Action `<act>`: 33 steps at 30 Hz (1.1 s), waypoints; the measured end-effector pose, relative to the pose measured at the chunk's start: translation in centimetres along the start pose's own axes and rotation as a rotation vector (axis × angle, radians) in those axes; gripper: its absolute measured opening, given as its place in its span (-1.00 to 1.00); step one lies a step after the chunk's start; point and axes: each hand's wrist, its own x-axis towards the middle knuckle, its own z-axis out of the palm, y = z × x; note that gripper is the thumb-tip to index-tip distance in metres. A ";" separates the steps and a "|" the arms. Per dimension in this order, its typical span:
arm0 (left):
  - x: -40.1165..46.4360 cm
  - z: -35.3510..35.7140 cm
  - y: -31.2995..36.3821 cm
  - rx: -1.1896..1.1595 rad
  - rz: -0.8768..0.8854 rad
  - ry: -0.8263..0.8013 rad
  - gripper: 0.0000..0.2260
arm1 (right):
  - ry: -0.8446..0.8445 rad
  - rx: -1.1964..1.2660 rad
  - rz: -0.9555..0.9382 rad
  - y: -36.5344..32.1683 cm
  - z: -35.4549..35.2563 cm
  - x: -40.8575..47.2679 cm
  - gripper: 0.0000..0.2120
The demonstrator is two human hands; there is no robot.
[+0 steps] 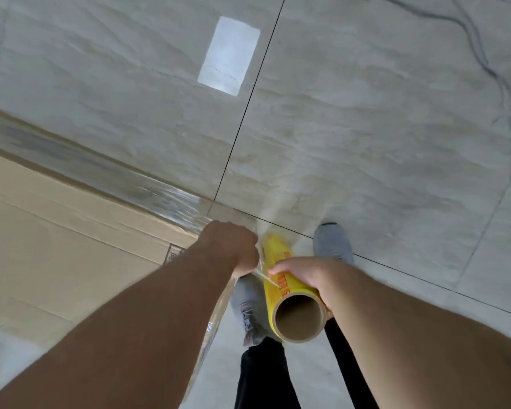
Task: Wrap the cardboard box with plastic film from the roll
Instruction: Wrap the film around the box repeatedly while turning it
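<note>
A large brown cardboard box [59, 237] fills the left side, and clear plastic film [148, 187] lies stretched along its upper edge and down its corner. My right hand [304, 276] grips the yellow film roll [281, 276] near its open cardboard core, which points toward the camera. My left hand [233, 246] sits at the box's corner with its fingers curled, pinching the film's edge just beside the roll. A thin strand of film runs between the two hands.
Pale marble-look floor tiles [366, 128] with dark grout lines spread around the box. My two feet in grey shoes [332, 240] stand below the roll. A bright light reflection [229, 54] shows on the floor. A thin cable [484, 60] trails at the far right.
</note>
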 end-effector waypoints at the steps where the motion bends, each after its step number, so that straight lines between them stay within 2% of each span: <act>1: 0.0 0.3 0.1 0.006 -0.005 -0.002 -0.71 | -0.019 0.052 0.007 0.6 0.2 0.1 -0.61; 4: 0.0 0.8 0.2 0.019 -0.010 0.007 -0.73 | -0.005 0.243 0.070 2.4 1.5 0.4 -0.51; 9: 0.3 1.1 0.3 0.030 -0.024 0.057 -0.60 | -0.034 0.680 0.036 4.9 3.1 2.4 -0.25; 15: 0.7 1.3 0.6 0.069 -0.023 0.094 -0.65 | -0.325 1.200 -0.051 6.5 5.5 3.3 -0.24; 18: 0.9 1.4 0.6 0.061 -0.025 0.097 -0.65 | -0.346 1.346 -0.070 6.4 6.5 3.7 -0.23; 21: 1.1 1.5 0.3 0.073 -0.015 0.111 -0.67 | -0.256 1.267 -0.088 6.9 6.0 3.4 -0.33; 24: 1.1 1.8 0.1 0.088 0.012 0.115 -0.69 | -0.109 1.003 -0.050 9.3 4.4 2.7 -0.46; 29: -0.7 2.2 0.7 0.237 0.109 0.295 -0.60 | 0.150 0.380 -0.012 9.9 4.9 2.7 -0.08; 31: -1.5 2.7 1.1 0.316 0.142 0.271 -0.59 | 0.213 0.206 -0.036 8.8 5.7 2.5 -0.06; 33: -2.0 3.0 1.2 0.382 0.161 0.238 -0.61 | 0.211 0.134 -0.024 7.8 6.4 2.9 0.04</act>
